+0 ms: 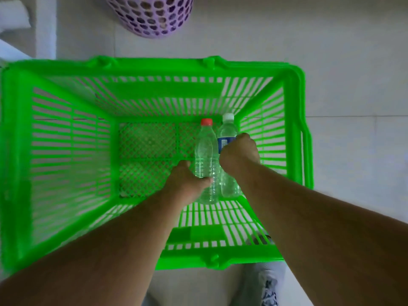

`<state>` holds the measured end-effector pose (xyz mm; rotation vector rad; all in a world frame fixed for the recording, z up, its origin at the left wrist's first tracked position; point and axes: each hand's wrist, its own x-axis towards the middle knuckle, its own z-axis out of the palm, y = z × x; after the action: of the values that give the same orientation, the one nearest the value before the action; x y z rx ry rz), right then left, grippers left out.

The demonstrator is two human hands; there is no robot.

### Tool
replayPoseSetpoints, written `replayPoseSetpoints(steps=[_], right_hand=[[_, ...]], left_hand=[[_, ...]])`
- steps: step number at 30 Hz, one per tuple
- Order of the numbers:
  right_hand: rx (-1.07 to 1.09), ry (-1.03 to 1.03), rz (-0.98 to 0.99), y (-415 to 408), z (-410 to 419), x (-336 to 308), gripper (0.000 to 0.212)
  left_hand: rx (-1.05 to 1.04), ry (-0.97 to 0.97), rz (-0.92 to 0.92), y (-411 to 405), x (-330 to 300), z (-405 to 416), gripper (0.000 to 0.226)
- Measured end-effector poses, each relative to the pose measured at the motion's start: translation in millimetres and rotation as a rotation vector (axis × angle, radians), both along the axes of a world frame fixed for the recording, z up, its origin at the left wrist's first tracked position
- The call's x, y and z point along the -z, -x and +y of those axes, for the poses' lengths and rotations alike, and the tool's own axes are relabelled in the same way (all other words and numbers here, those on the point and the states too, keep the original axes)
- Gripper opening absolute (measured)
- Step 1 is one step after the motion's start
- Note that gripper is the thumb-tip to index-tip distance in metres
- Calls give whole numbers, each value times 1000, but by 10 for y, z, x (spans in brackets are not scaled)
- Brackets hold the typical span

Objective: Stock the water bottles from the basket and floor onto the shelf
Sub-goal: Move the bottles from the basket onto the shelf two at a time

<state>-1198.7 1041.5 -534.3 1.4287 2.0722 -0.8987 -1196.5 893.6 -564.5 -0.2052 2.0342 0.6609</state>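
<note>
A bright green slatted basket (pixel 70 133) stands on the floor below me. Two clear water bottles lie side by side on its bottom, at the right. The red-capped bottle (pixel 205 149) has my left hand (pixel 187 182) wrapped around its lower half. The white-capped bottle (pixel 227 131), with a blue label, is gripped around its middle by my right hand (pixel 239 153). Both forearms reach down into the basket. The rest of the basket bottom holds nothing.
A purple perforated bin (pixel 154 16) stands on the pale tiled floor beyond the basket. A white upright and ledge (pixel 44 29) show at the top left. My leg in light trousers (pixel 260 283) is just behind the basket's near rim.
</note>
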Motion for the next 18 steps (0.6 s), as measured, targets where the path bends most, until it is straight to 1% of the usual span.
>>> replayPoseSetpoints(steps=[3,5,6,9,10,12,15,17,18], right_hand=[[5,-2,56,60,11,61,32],[7,22,72,119,-1,117,35],[2,46,68,147,-16,166,36],[-43,126,26,194,-68,298,41],[-54,161,15,198,-85,334,41],[-56,241,16,193,-106,394,43],[-52,299,39,197,-129,469,58],[-21,316,46,213,-126,520,59],[-12,321,48,223,-120,539,57]], left_hand=[[-32,43,8,55,70,-114,100],[-46,49,6,99,103,-181,98],[-52,45,-3,116,119,-207,94],[-63,23,-14,144,157,-268,65],[-81,19,-16,150,171,-287,61],[-111,55,-12,161,195,-325,72],[-81,110,-2,175,234,-375,95],[-63,117,-22,196,261,-406,104],[-59,114,-41,211,270,-427,104]])
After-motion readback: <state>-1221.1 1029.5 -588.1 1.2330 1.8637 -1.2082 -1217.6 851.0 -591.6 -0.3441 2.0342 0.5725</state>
